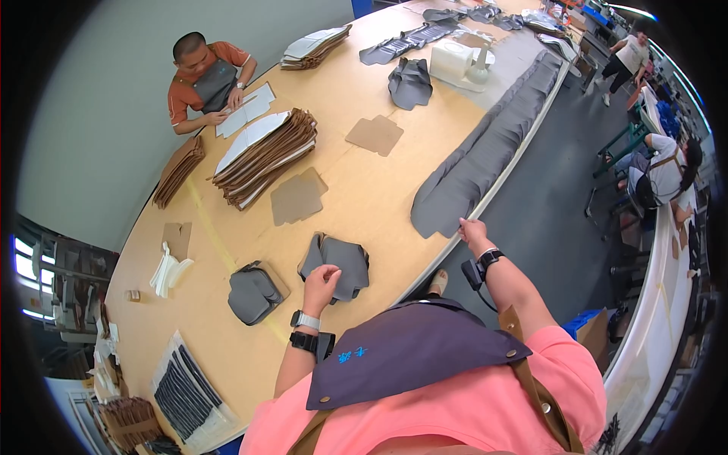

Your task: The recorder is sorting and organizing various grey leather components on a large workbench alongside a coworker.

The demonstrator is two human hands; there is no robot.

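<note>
My left hand (323,282) rests on a stack of grey cut pieces (348,264), fingertips pinched together; whether a piece is between them is not clear. Beside it on the left lies another stack of grey pieces (253,293) with brown card beneath. At the table's right edge, my right hand (472,230) pinches the near end of a long overlapping row of grey pieces (483,153), which runs along that edge away from me.
Across the table (222,244), a co-worker (207,85) handles white pieces beside tall brown-and-white stacks (267,159). Cardboard templates (375,135), a crumpled grey bundle (410,83) and a white container (450,60) stand farther back. A striped dark bundle (187,392) lies near left.
</note>
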